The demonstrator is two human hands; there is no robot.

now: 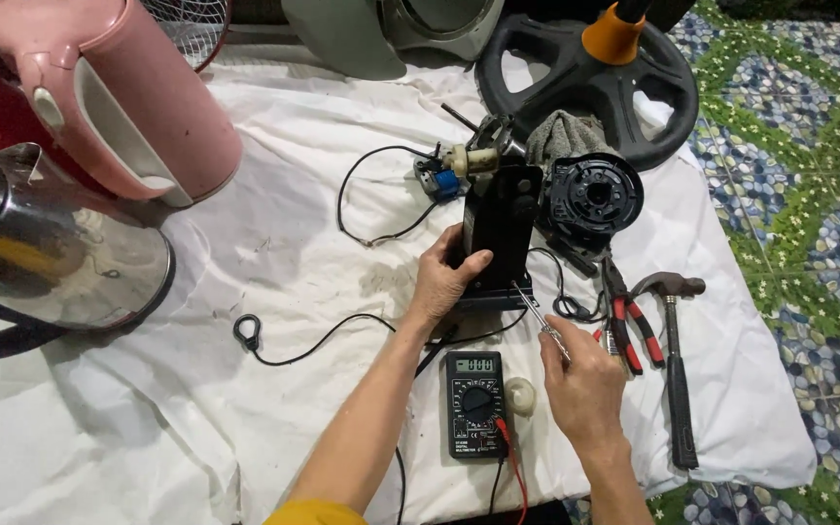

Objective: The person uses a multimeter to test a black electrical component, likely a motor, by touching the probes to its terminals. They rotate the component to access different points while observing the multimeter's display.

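My left hand (444, 275) grips the lower left edge of a black fan housing (500, 228) that stands upright on a white cloth (274, 262). A small motor with a blue coil (459, 167) sits at the housing's top. In my right hand (580, 389) is a thin screwdriver (535, 313), its tip pointing at the housing's base. A black digital multimeter (475, 402) with red and black leads lies between my forearms. A thin black wire (323, 335) runs from the housing across the cloth.
A pink kettle (114, 92) and a steel kettle (51, 248) lie at the left. Red-handled pliers (631, 321), a hammer (675, 360), a black round part (593, 194) and a black fan base with an orange collar (590, 73) sit at the right. Patterned floor (809, 194) borders the cloth.
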